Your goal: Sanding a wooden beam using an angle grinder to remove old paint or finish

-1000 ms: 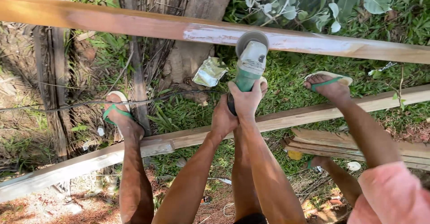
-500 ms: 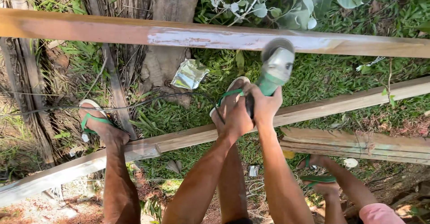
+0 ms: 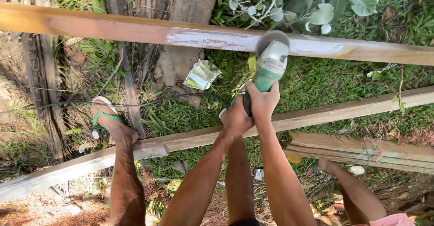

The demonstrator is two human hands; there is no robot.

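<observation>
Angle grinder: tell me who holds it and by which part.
Both hands hold the green angle grinder by its rear body: the right hand wraps the green handle just behind the grey head, the left hand closes behind it, over the tail end.

Two hands are seen, the left hand [image 3: 236, 117] and the right hand [image 3: 263, 100], both closed around one grinder [image 3: 270, 67]. One upper beam [image 3: 113, 28] and one lower beam [image 3: 190, 139] are counted, and one stack of planks [image 3: 361, 148] is seen at the right. Two feet in green sandals are visible fully, one at the left [image 3: 107, 116] and one at the lower right [image 3: 322, 165]. One foil wrapper [image 3: 201, 75] and one black cable [image 3: 68, 104] are counted on the grass.
</observation>
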